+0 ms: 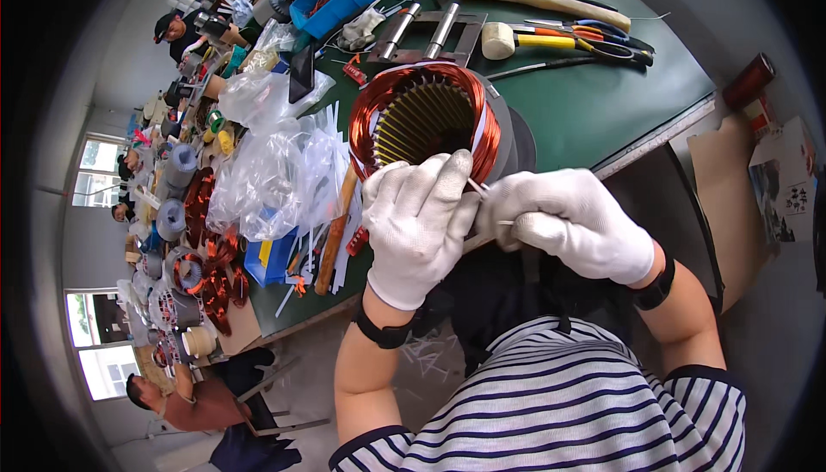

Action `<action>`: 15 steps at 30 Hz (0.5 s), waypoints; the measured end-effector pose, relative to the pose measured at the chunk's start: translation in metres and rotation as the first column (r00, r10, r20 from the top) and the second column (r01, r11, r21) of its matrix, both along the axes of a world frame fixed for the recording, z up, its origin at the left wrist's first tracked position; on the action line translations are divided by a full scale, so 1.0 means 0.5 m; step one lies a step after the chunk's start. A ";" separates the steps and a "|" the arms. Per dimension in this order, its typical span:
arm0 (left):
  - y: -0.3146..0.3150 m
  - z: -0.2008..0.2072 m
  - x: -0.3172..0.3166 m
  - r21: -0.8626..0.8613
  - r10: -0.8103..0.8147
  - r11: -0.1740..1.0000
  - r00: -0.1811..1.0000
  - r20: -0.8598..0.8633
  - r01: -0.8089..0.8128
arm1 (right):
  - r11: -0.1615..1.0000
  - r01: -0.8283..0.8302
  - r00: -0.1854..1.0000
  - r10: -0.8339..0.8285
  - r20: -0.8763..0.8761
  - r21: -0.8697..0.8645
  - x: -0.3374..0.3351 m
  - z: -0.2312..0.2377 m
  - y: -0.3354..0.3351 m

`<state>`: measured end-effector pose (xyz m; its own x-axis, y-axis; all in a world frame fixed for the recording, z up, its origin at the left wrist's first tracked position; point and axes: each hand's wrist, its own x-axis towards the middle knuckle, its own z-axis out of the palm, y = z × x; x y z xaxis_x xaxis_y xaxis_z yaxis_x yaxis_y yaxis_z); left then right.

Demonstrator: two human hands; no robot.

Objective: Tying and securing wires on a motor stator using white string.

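A motor stator (499, 128) lies on the green table with its bore facing up, ringed by copper wire windings (370, 111) and lined with yellowish slots. White cord or strip shows against the windings. My left hand (413, 227), in a white glove, lies over the stator's near rim with its fingers stretched out on the windings. Just right of it, my right hand (564, 222), also gloved, is closed around a thin white cord (506, 222). A pale tip shows between the two hands; whether it belongs to the same cord I cannot tell.
Behind the stator stand a metal frame with two rods (440, 31), a mallet (499, 41), a wooden handle (542, 3), scissors and pliers (602, 33). Left are plastic bags (267, 162), a wooden stick (335, 235), a blue bin (268, 257) and copper coils (219, 274). Other people sit further left.
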<state>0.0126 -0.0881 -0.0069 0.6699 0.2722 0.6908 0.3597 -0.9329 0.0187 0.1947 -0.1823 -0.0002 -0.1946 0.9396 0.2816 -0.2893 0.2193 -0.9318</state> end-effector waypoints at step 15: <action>-0.006 0.032 0.029 -0.017 0.116 0.992 0.976 -0.185 -0.121 | 0.770 0.632 0.765 -0.638 -0.084 -0.095 -0.001 -0.088 -0.031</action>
